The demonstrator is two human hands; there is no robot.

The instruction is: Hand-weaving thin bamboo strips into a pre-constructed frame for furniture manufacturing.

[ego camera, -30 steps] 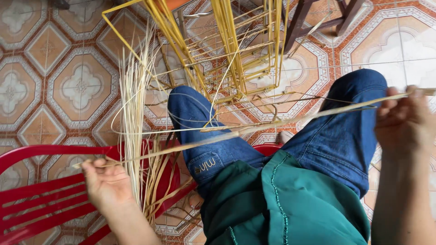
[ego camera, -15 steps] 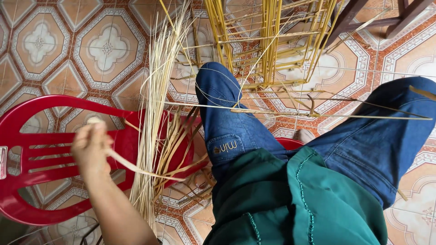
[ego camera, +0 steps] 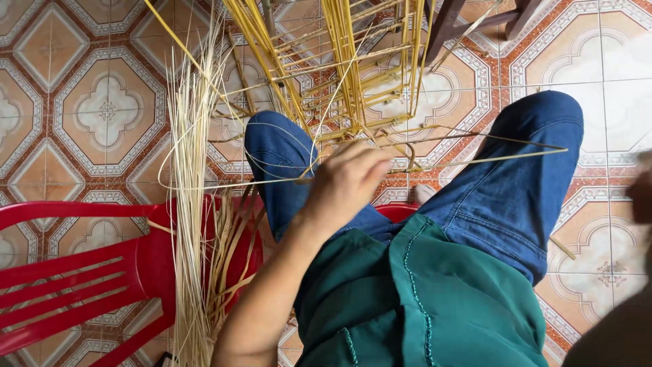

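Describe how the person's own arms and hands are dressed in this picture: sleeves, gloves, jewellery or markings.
The left hand is bare: no glove and no ring that shows. Its forearm is bare too, with no sleeve, watch or bracelet in sight. The right hand is only a blurred shape at the picture's edge, so what it wears cannot be told.

right hand (ego camera: 642, 194) blurred, cut off by edge

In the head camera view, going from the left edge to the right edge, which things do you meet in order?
Red plastic chair → bundle of pale straw strands → left hand at the yellow woven frame → right knee in blue jeans → blurred right hand at the edge.
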